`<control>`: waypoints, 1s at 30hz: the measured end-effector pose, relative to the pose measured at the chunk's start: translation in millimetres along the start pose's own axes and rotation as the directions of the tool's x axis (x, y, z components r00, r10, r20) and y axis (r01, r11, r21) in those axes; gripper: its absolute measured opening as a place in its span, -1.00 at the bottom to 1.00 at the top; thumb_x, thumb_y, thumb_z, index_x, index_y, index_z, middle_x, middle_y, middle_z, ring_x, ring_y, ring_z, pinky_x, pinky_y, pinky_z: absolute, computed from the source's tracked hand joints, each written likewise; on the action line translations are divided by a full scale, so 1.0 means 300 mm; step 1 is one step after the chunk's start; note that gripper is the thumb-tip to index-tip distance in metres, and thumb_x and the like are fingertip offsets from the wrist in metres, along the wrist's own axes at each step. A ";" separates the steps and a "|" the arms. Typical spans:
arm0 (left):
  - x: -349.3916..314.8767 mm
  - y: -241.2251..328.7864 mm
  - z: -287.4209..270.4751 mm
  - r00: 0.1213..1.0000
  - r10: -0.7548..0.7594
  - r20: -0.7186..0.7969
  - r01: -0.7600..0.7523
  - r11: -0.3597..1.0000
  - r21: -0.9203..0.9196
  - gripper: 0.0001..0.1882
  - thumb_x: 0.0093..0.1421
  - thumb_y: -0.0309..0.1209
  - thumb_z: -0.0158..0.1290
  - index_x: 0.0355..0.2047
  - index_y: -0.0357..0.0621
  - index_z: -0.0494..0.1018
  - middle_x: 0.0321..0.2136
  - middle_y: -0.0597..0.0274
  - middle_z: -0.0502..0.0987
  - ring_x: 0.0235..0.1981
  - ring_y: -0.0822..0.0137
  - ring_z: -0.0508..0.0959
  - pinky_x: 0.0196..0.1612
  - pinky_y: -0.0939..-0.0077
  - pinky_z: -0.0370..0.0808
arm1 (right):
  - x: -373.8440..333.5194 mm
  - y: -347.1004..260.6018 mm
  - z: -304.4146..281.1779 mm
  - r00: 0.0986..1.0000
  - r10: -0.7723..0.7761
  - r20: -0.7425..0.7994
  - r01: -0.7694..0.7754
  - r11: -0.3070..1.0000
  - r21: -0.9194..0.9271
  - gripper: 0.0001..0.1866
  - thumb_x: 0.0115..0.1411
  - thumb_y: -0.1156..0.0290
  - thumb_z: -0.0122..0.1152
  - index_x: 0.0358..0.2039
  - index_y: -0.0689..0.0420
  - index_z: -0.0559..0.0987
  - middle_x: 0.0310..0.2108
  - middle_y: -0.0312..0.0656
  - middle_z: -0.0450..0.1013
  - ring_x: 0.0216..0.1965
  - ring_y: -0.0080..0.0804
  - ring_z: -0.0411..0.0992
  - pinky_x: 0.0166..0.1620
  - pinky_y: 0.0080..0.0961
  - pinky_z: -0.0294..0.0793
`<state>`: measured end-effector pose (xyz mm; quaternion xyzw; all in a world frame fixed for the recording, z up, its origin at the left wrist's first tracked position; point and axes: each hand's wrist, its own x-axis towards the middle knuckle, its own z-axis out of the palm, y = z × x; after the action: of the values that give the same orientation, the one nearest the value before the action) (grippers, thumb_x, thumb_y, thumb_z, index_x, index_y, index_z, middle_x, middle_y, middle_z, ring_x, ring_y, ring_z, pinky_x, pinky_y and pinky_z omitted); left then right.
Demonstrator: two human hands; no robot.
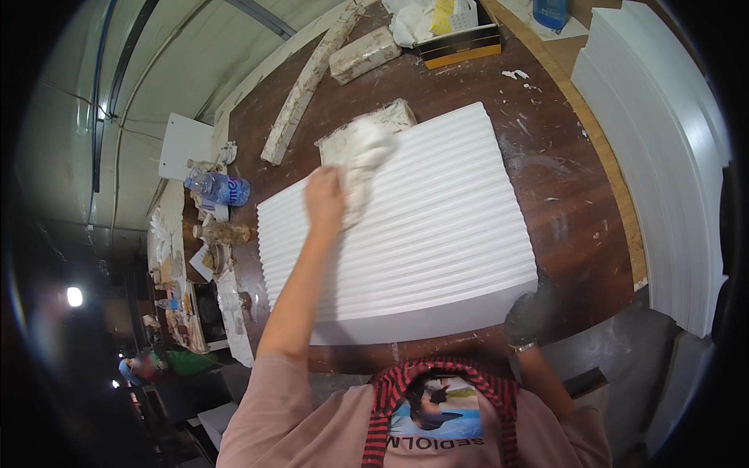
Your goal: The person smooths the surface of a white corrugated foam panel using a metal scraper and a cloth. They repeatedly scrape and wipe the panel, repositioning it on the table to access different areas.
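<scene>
A white ridged panel [398,226] lies flat across the brown table [562,195] in front of me, its smooth strip along the near edge. My bare left hand [324,195] is closed on a bunched white cloth [360,175] over the left part of the ridges. The cloth is smeared by motion at its far end. At the panel's near right corner is my right hand [524,318] in a dark glove; its fingers are blurred and I cannot tell how they are set. A pale, stained block [335,147] sits partly behind the panel's far edge.
A long stained bar [308,90] and a wrapped block [365,56] lie at the far left. Beyond them stands a black and yellow box [462,48] with white material. Plastic bottles [222,189] lie at the left edge; tall stacked white panels [651,156] stand at right.
</scene>
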<state>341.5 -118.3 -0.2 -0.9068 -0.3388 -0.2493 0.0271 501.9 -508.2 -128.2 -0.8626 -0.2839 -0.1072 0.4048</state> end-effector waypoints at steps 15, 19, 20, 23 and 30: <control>0.413 0.639 0.325 0.952 0.303 -0.049 -0.305 0.916 -0.261 -0.74 0.14 -0.29 0.23 -0.14 0.01 0.61 -0.20 0.19 0.52 -0.01 0.11 0.48 0.03 0.11 0.34 | -0.024 0.058 0.012 0.998 0.053 0.027 -0.058 0.971 0.232 -0.57 0.29 0.32 0.07 0.04 0.39 0.54 -0.01 0.20 0.52 0.04 0.19 0.45 0.19 0.02 0.37; 0.175 0.245 0.233 0.997 0.073 -0.036 -0.078 0.985 -0.154 -0.71 0.13 -0.28 0.26 -0.12 0.04 0.62 -0.20 0.18 0.57 -0.05 0.09 0.52 0.00 0.11 0.37 | -0.016 0.046 0.002 1.000 -0.004 0.018 0.000 0.984 0.179 -0.58 0.29 0.38 0.05 0.08 0.37 0.52 0.00 0.15 0.53 0.04 0.09 0.46 0.20 -0.06 0.39; 0.095 0.099 0.186 0.999 -0.018 -0.040 0.014 0.995 -0.102 -0.69 0.08 -0.29 0.29 -0.14 0.03 0.62 -0.21 0.24 0.58 -0.05 0.16 0.52 0.06 0.07 0.33 | -0.012 0.046 -0.002 0.998 -0.067 0.015 0.064 0.988 0.139 -0.58 0.30 0.39 0.05 0.09 0.37 0.51 0.00 0.14 0.53 0.03 0.05 0.47 0.20 -0.08 0.39; -0.115 -0.343 -0.056 0.972 -0.214 -0.099 0.229 0.955 0.190 -0.73 0.12 -0.27 0.29 -0.21 -0.09 0.63 -0.24 0.09 0.62 -0.09 0.00 0.57 -0.05 0.04 0.48 | -0.006 0.048 -0.006 0.999 -0.032 0.042 0.025 0.989 0.148 -0.58 0.29 0.41 0.05 0.10 0.36 0.50 -0.01 0.10 0.54 0.02 0.03 0.47 0.18 -0.04 0.42; 0.000 -0.125 -0.197 0.901 -0.432 0.033 0.433 0.898 -0.083 -0.66 0.15 -0.46 0.20 -0.07 -0.30 0.53 -0.04 -0.09 0.53 0.01 -0.05 0.49 0.10 0.12 0.40 | -0.043 0.059 0.018 0.998 0.060 0.030 -0.064 0.980 0.187 -0.54 0.31 0.30 0.10 0.11 0.34 0.50 0.02 0.12 0.52 0.06 0.05 0.46 0.22 0.05 0.38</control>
<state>292.4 -102.5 46.9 -0.8109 -0.5205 -0.2576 -0.0711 501.3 -518.4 -148.5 -0.8301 -0.2706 -0.0570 0.4842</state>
